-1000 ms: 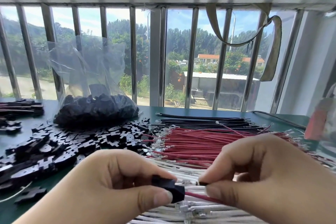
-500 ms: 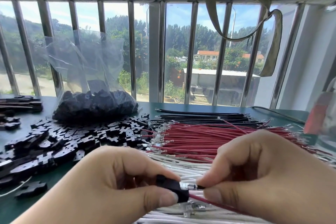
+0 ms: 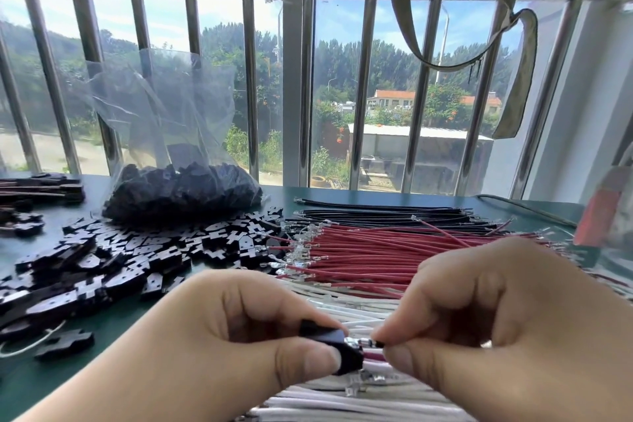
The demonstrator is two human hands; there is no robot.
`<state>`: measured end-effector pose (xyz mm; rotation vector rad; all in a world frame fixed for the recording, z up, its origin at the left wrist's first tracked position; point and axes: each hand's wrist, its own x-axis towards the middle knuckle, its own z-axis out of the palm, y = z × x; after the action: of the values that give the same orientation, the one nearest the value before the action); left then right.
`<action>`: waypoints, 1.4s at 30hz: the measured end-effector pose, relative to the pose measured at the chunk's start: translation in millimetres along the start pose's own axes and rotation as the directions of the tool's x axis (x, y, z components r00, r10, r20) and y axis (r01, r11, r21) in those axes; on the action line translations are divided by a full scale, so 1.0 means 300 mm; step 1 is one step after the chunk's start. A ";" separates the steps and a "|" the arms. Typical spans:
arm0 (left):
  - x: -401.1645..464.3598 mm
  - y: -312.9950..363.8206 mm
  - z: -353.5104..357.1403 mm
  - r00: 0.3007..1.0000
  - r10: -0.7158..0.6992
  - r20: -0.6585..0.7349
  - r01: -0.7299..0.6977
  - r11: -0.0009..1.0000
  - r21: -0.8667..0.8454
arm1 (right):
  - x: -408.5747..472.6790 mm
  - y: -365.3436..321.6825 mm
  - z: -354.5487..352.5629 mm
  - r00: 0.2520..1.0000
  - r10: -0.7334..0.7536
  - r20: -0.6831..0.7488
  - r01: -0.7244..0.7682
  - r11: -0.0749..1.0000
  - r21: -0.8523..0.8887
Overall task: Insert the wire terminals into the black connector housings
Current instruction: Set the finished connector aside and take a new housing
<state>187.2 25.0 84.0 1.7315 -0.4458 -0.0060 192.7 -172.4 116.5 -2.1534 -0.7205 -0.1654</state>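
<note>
My left hand (image 3: 219, 349) pinches a black connector housing (image 3: 342, 351) between thumb and fingers, low in the middle of the view. My right hand (image 3: 493, 325) pinches a wire by its end; the wire's silver terminal (image 3: 359, 342) touches the housing's right side. A red wire (image 3: 373, 356) sits in the housing just below it. Loose black housings (image 3: 113, 260) lie scattered on the green table (image 3: 113, 322) to the left. Rows of red wires (image 3: 370, 253), black wires (image 3: 383, 214) and white wires (image 3: 342, 401) lie beyond and under my hands.
A clear plastic bag (image 3: 178, 161) full of black housings stands at the back left against the window bars (image 3: 306, 89). More dark parts (image 3: 37, 192) lie at the far left. A blurred clear-and-red object (image 3: 606, 216) stands at the right edge.
My hands stayed together. A second wire's silver terminal now shows at the housing's right side, above the red wire that was in it a second ago. The view tilted down slightly.
</note>
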 end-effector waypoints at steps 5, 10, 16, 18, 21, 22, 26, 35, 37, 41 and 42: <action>0.002 0.001 0.002 0.999 0.006 0.035 -0.004 0.999 -0.045 | -0.002 0.000 -0.006 1.000 0.018 -0.024 -0.017 0.998 0.059; 0.004 0.004 0.002 0.999 0.002 0.039 0.001 0.997 -0.078 | -0.015 0.022 -0.004 0.960 -0.277 -0.035 0.258 0.927 -0.271; 0.004 -0.006 0.011 0.998 0.011 0.068 -0.004 0.994 -0.113 | -0.018 0.005 0.008 0.975 -0.219 -0.026 0.213 0.965 -0.150; 0.002 -0.004 0.017 0.998 0.024 0.053 -0.019 0.995 -0.095 | -0.007 0.014 0.003 0.992 -0.111 0.060 0.111 0.994 -0.001; 0.003 -0.001 0.019 0.998 0.037 -0.053 -0.038 0.999 -0.015 | 0.022 0.031 -0.020 0.992 -0.071 0.106 0.066 0.997 0.049; 0.004 -0.001 0.016 0.994 0.034 -0.108 -0.031 0.999 0.026 | 0.033 0.033 -0.026 0.992 -0.049 0.119 0.042 0.997 0.062; 0.004 0.007 0.007 0.978 0.025 -0.208 0.004 0.991 0.136 | 0.045 0.053 -0.028 0.994 -0.023 0.105 0.017 0.999 0.052; -0.001 0.009 0.024 0.987 0.007 -0.162 0.011 0.994 0.111 | 0.021 0.073 0.017 0.984 -0.179 0.000 0.179 0.983 -0.038; 0.001 0.007 0.027 0.988 0.022 -0.155 -0.006 0.995 0.102 | 0.022 0.078 0.014 0.985 -0.170 0.006 0.170 0.985 -0.037; 0.003 0.004 0.009 0.976 0.060 -0.208 -0.039 0.994 0.106 | 0.030 0.076 -0.004 0.992 -0.119 0.049 0.119 0.993 0.002; 0.005 -0.002 -0.001 0.974 0.065 -0.216 -0.044 0.994 0.098 | 0.037 0.074 -0.010 0.993 -0.107 0.058 0.107 0.994 0.008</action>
<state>189.0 24.8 83.8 1.7869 -0.3349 0.2464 214.4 -180.6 107.1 -2.1232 -0.8696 -0.1572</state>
